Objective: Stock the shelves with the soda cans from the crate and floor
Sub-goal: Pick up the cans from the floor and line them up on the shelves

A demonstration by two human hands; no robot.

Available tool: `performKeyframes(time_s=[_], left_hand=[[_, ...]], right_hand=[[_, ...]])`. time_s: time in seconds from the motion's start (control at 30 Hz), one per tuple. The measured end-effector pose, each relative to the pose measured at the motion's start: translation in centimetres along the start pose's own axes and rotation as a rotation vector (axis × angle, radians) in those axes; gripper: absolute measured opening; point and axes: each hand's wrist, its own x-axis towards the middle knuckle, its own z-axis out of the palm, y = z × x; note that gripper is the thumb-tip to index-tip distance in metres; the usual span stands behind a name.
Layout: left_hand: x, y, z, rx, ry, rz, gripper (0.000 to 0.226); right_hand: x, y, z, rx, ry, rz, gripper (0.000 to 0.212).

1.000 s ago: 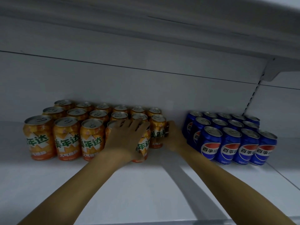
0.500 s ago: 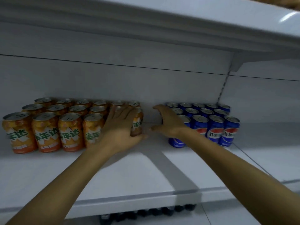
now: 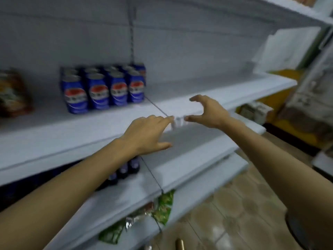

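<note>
Both hands are empty and out in front of the shelf (image 3: 207, 105), clear of the cans. The left hand (image 3: 147, 134) reaches forward palm down, its fingers (image 3: 162, 120) loosely straight and a little spread, holding nothing. The right hand (image 3: 209, 112) is cupped, thumb and fingers (image 3: 195, 98) curved apart as if sized for a can, but there is nothing between them.

The blue cans (image 3: 103, 89) stand upright in a tight block towards the back of the shelf, well to the left of the hands. At the far left edge an orange blur shows, too smeared to name. On the shelf below are dark bottles (image 3: 124, 170), and lower still green packets (image 3: 162, 206). The view is smeared, so fine detail is lost.

No crate is in view here, and I cannot tell whether any cans lie on the tiled floor (image 3: 234, 213), so the next load has to be found first. The risks, to my eye: the left forearm crosses close over the shelf's front lip, and swinging away fast could clip it. A new batch pushed in carelessly could topple the front row of the blue block. Grabbing too many at once with bare hands invites a dropped, dented can on those tiles.
</note>
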Motion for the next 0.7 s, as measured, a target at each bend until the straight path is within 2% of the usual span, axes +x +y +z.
performKeyframes(time_s=[0.17, 0.3, 0.53, 0.6, 0.7], left_hand=[[0.2, 9.5, 10.1, -0.071, -0.267, 0.096, 0.081], [-1.6, 13.5, 17.2, -0.138, -0.501, 0.084, 0.081], [-5.3, 15.3, 25.0, -0.265, -0.753, -0.017, 0.081], [-6.6, 15.1, 27.6, -0.325, -0.827, -0.063, 0.074], [-8.2, 14.4, 32.3, -0.39, -0.917, -0.125, 0.048]], right_hand=[[-11.0, 13.2, 3.9, 0.045, -0.155, 0.28, 0.08], [-18.8, 20.0, 9.1, 0.105, -0.309, 0.486, 0.083], [-24.9, 23.4, 18.6, 0.178, -0.559, 0.619, 0.081], [-25.8, 23.4, 21.5, 0.253, -0.596, 0.665, 0.079], [-28.0, 23.4, 26.4, 0.479, -0.573, 0.824, 0.067]])
